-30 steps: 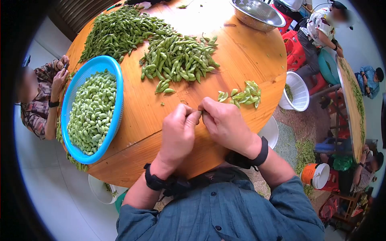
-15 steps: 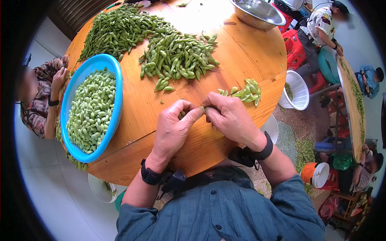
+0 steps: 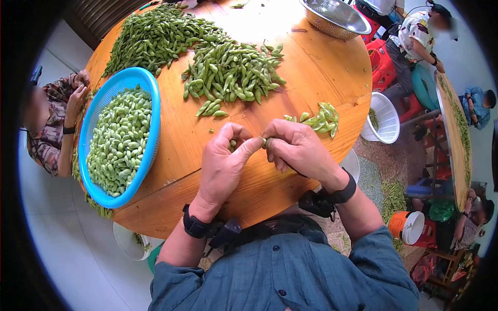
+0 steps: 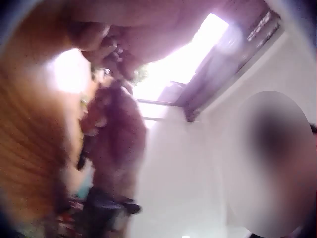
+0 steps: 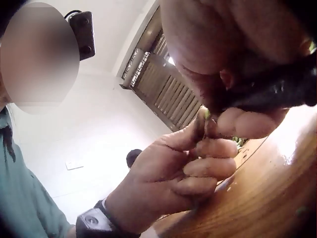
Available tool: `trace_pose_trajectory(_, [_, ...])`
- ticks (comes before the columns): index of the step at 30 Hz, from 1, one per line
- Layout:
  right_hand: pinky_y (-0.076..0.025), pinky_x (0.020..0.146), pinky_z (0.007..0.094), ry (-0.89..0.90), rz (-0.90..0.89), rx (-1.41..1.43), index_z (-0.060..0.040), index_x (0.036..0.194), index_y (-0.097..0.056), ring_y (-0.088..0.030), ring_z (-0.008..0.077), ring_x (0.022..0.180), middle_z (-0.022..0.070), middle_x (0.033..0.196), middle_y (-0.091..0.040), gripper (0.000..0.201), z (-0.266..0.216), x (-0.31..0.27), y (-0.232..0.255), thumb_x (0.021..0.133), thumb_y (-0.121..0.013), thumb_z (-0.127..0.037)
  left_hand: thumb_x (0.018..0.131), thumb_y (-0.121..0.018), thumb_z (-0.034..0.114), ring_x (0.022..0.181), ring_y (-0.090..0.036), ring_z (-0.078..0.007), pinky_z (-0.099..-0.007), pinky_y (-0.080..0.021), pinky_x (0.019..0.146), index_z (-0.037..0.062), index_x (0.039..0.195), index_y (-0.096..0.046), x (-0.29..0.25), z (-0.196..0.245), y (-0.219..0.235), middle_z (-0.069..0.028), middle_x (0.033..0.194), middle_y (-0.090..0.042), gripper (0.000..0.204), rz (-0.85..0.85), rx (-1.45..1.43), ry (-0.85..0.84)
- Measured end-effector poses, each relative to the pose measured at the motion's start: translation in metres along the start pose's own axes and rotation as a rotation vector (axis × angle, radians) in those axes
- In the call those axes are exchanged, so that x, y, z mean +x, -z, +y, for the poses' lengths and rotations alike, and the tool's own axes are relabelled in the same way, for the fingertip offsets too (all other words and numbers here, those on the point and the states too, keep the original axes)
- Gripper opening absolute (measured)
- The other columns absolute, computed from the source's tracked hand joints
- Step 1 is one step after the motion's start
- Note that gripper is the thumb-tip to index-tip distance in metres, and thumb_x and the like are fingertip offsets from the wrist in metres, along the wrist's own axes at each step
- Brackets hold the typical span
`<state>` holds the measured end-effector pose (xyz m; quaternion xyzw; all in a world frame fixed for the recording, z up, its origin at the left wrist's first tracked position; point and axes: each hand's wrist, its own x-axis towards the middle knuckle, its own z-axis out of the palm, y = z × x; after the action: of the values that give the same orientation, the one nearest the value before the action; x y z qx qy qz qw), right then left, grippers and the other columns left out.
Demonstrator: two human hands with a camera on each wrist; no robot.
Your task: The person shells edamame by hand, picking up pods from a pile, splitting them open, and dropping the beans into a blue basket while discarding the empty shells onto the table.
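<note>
Above the table (image 3: 181, 199), the two hands meet at their fingertips, with a small green bean (image 3: 264, 141) between them. The left hand (image 3: 220, 168) pinches it by thumb and finger, and more green (image 3: 232, 144) shows inside its curled fingers. From the other side, the right hand (image 3: 303, 153) pinches with thumb and forefinger. A long dark thing (image 5: 272, 89) crosses the right palm in the right wrist view; what it is I cannot tell. Beyond the hands lie a pile of pods (image 3: 233, 72) and a small heap of split pods (image 3: 326, 119).
A blue basket (image 3: 156, 111) of shelled beans stands at left, near a seated person (image 3: 52, 124). A larger pod pile (image 3: 150, 39) lies behind. A metal colander (image 3: 337, 23) is at the back right; a white basket (image 3: 386, 122) stands beyond the table's right edge.
Both hands have risen slightly away from the body. The left hand has turned so that green shows within its fingers, and a green bean has come into sight between the fingertips.
</note>
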<state>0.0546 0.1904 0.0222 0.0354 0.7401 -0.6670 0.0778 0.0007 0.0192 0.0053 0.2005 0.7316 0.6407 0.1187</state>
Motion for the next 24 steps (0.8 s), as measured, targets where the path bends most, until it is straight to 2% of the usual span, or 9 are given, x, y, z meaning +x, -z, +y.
trace_pose_trajectory(2, [-0.045,0.05,0.0196,-0.022,0.014,-0.023,-0.0018,0.094,-0.059,-0.056,0.0055,0.056,0.0013,0.071,-0.06,0.01,0.0,-0.001,-0.001,0.094,-0.049,-0.006,0.084,-0.072,0.01,0.058,-0.049,-0.0106,-0.0284,-0.041,0.054,0.0019,0.087,-0.061,-0.001,0.007,0.002,-0.0012,0.063,-0.05,0.014,0.022,0.1,0.037])
trace_pose_trajectory(4, [-0.046,0.049,0.0199,-0.033,0.017,-0.044,-0.0017,0.093,-0.058,-0.056,0.0056,0.055,0.0014,0.071,-0.06,0.01,0.0,-0.001,0.0,0.093,-0.049,-0.006,0.084,-0.071,0.009,0.062,-0.053,-0.0196,-0.0316,-0.043,0.056,0.0009,0.087,-0.062,-0.001,0.007,0.004,-0.0087,0.068,-0.053,0.013,-0.02,0.38,-0.326])
trace_pose_trajectory(5, [-0.046,0.049,0.0199,-0.032,0.016,-0.046,-0.0017,0.093,-0.058,-0.056,0.0056,0.055,0.0014,0.071,-0.06,0.01,-0.001,-0.001,-0.001,0.093,-0.049,-0.006,0.084,-0.071,0.009,0.062,-0.053,-0.0196,-0.0316,-0.043,0.056,0.0009,0.087,-0.062,0.0,0.006,0.003,-0.0087,0.068,-0.053,0.013,-0.019,0.379,-0.327])
trace_pose_trajectory(7, [-0.046,0.05,0.0205,-0.03,0.037,-0.051,-0.0009,0.093,-0.058,-0.055,0.0057,0.054,0.0013,0.07,-0.059,0.011,-0.005,-0.003,-0.003,0.092,-0.049,-0.005,0.085,-0.068,0.007,0.066,-0.055,-0.0298,-0.0373,-0.045,0.059,0.0,0.088,-0.06,0.0,0.003,0.002,-0.0135,0.075,-0.054,0.011,-0.009,0.428,-0.427])
trace_pose_trajectory(17, [-0.046,0.048,0.0287,0.146,0.109,-0.125,0.002,0.087,-0.059,-0.057,0.012,0.051,0.0085,0.062,-0.059,0.007,-0.002,-0.002,-0.009,0.086,-0.053,-0.002,0.093,-0.058,0.008,0.073,-0.055,-0.038,-0.042,-0.045,0.062,-0.0024,0.089,-0.055,-0.001,-0.007,-0.006,-0.0182,0.079,-0.052,0.011,0.043,0.425,-0.411])
trace_pose_trajectory(19, [-0.045,0.047,0.0272,0.165,0.107,-0.116,0.0017,0.086,-0.059,-0.056,0.0102,0.05,0.006,0.063,-0.059,0.007,-0.001,0.0,-0.011,0.087,-0.053,-0.002,0.101,-0.052,0.016,0.066,-0.051,-0.0176,-0.0307,-0.041,0.059,0.0005,0.092,-0.057,0.0,-0.013,-0.004,-0.0057,0.075,-0.05,0.018,0.032,0.265,-0.33])
trace_pose_trajectory(20, [-0.045,0.047,0.0272,0.167,0.105,-0.115,0.0017,0.086,-0.059,-0.056,0.0102,0.05,0.006,0.063,-0.059,0.007,0.0,0.001,-0.01,0.087,-0.053,-0.002,0.101,-0.052,0.016,0.066,-0.051,-0.0176,-0.0307,-0.041,0.059,0.0005,0.092,-0.057,-0.001,-0.012,-0.003,-0.0057,0.075,-0.05,0.018,0.033,0.267,-0.33])
trace_pose_trajectory(22, [-0.044,0.047,0.0249,0.128,0.046,0.061,0.0007,0.085,-0.059,-0.054,0.0078,0.051,0.0026,0.064,-0.059,0.008,0.001,0.003,-0.008,0.088,-0.053,-0.003,0.104,-0.049,0.022,0.06,-0.042,-0.0054,-0.0215,-0.034,0.052,0.0058,0.095,-0.058,-0.002,-0.008,-0.001,0.0026,0.072,-0.047,0.02,-0.076,-0.267,0.22])
trace_pose_trajectory(24, [-0.043,0.047,0.0238,0.069,0.011,0.136,0.0,0.085,-0.059,-0.053,0.0068,0.051,0.0013,0.064,-0.058,0.008,0.004,0.006,-0.003,0.089,-0.054,-0.005,0.104,-0.048,0.024,0.058,-0.038,-0.0028,-0.0188,-0.03,0.05,0.0079,0.096,-0.058,-0.001,-0.004,0.0,0.0048,0.072,-0.047,0.02,-0.094,-0.371,0.248])
